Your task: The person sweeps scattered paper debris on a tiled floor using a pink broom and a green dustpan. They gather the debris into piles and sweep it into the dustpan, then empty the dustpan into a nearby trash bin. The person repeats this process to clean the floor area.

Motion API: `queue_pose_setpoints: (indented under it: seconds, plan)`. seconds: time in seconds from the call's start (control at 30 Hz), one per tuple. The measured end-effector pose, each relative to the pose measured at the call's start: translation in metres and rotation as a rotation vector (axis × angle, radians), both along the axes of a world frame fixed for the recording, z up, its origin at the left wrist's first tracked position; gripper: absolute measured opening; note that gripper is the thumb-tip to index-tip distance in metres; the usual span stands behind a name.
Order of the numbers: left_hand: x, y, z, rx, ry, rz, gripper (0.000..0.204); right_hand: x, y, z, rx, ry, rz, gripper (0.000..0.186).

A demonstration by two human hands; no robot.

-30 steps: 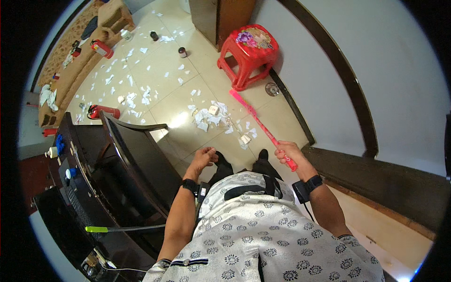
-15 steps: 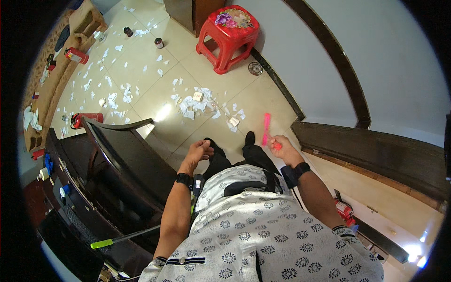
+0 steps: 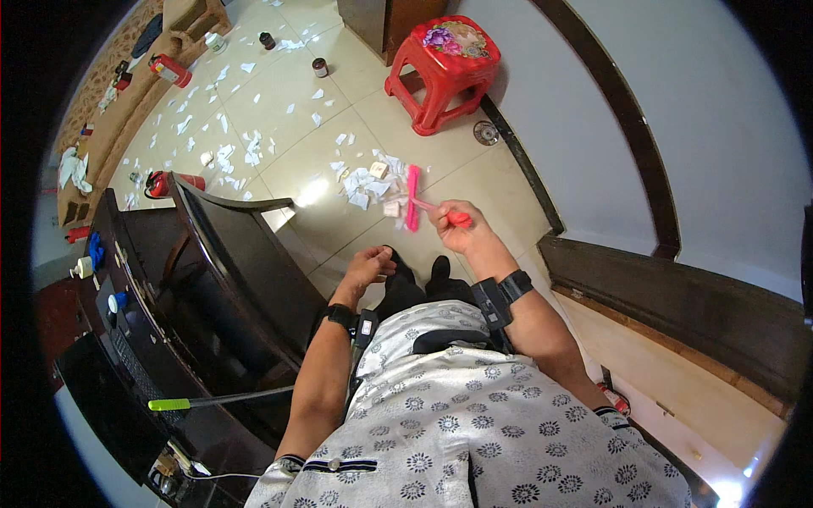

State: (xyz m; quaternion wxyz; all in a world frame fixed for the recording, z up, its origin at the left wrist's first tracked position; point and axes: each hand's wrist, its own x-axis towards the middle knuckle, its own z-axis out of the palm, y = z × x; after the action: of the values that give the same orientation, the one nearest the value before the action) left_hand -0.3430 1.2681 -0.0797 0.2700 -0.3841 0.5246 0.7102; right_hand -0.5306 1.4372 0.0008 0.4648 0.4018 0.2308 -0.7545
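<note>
My right hand (image 3: 461,227) is closed round the upper part of a pink broom, its red handle end (image 3: 459,219) sticking out of the fist. The broom head (image 3: 412,199) lies at the right edge of a heap of torn white paper (image 3: 362,186) on the tiled floor. Two small cream-coloured blocks (image 3: 378,170) are among the scraps, one close beside the broom head. My left hand (image 3: 370,267) hangs over my left shoe, fingers curled together, with nothing visible in them. Behind my left forearm passes a dark rod with a green end (image 3: 169,405).
Dark wooden chair (image 3: 246,254) and desk stand at my left. Ahead are a red plastic stool (image 3: 445,72), two dark jars (image 3: 319,67) and more scattered paper. Red fire extinguishers (image 3: 174,184) stand or lie near the sofa (image 3: 127,127). A wall runs along the right.
My right hand has swung forward and left, carrying the broom head from beside my right foot to the paper heap. My left hand stays curled near my leg. The view has shifted slightly.
</note>
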Motion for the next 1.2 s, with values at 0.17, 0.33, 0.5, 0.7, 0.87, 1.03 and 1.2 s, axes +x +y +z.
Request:
queue_pose_setpoints:
  seconds: [0.17, 0.33, 0.5, 0.7, 0.87, 1.03, 1.2]
  plan:
    - [0.0, 0.007, 0.003, 0.019, 0.014, 0.018, 0.04, 0.0, 0.048, 0.015, -0.092, 0.017, 0.036, 0.007]
    - [0.004, 0.005, 0.003, 0.01, -0.001, 0.047, 0.038, 0.026, 0.096, 0.047, -0.017, 0.095, 0.134, 0.01]
    - [0.009, 0.003, -0.004, 0.025, -0.01, 0.067, 0.041, 0.035, 0.094, 0.013, 0.062, -0.017, 0.063, 0.01]
    - [0.025, -0.009, -0.001, 0.014, -0.019, 0.117, 0.042, 0.036, 0.025, -0.017, -0.038, -0.082, 0.09, 0.006]
    - [0.036, -0.011, 0.003, 0.018, -0.027, 0.174, 0.043, 0.015, -0.028, 0.007, -0.188, -0.111, 0.153, 0.015]
    - [0.045, -0.017, -0.001, 0.02, -0.045, 0.263, 0.043, -0.001, -0.009, 0.005, -0.329, 0.208, 0.371, 0.018]
    - [0.038, -0.013, -0.013, 0.008, 0.02, 0.335, 0.03, -0.01, 0.003, 0.086, 0.204, 0.407, 0.844, 0.016]
